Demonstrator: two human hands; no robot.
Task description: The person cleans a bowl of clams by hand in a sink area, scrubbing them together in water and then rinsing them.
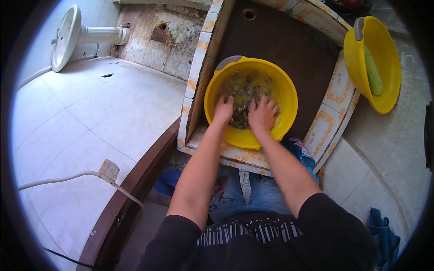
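Note:
A yellow plastic basin (288, 101) with grey grips stands in a tiled sink. Inside it lie small, dark shellfish (241, 117) in cloudy water; their exact kind is too blurred to tell. My left hand (223, 110) reaches down at the basin's left side, fingers curled at the edge of the heap. Whether it grips any of the shellfish is hidden. Palm down, my right hand (262, 115) rests on the right part of the heap with its fingers spread, and some fingertips are blurred among the shellfish.
The sink's tiled rim (195, 67) surrounds a dark floor with a drain hole (249, 14). At the right, a second yellow basin (390, 67) tilts and holds a pale green long vegetable (373, 73). A blue bottle (300, 150) stands by my right forearm. Leftward are a pedestal washbasin (66, 39) and a hose (78, 174).

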